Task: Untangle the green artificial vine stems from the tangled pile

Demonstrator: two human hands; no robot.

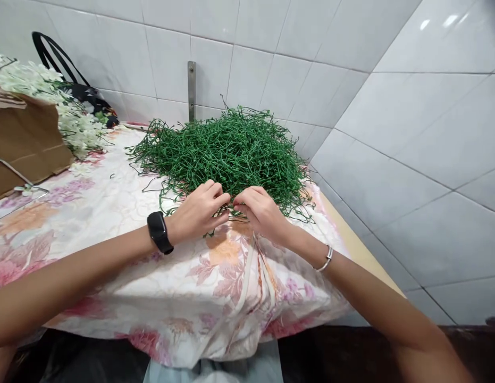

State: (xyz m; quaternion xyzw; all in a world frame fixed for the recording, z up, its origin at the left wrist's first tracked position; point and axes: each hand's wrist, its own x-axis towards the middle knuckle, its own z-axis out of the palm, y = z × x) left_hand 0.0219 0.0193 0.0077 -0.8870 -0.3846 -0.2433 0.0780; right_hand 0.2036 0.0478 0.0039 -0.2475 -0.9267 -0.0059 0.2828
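Green wiry stems (231, 149) lie in 1 tangled heap at the centre of the frame, and 2 bare hands meet at its lower edge. The left hand (201, 210) comes in from the lower left, back upward, fingers curled and closed on a few stems between thumb and fingertips. The right hand (265, 213) reaches in from the lower right, bent at the wrist, its fingertips drawn together just beside the left's; whether they grip a stem I cannot tell. A black wristband (160, 232) circles the left wrist, a thin silvery bracelet (327, 259) the right.

The tablecloth (175, 298) is soft and wrinkled, printed with pink, orange and purple flowers, bunched into folds below the right hand. Glossy white tiles (167, 69) fill the top and right. At the left edge, creased brown cardboard (26, 143) stands beside white blossoms (83, 122). The stems look thin and kinked, crossing every way, some ending in small knobs.
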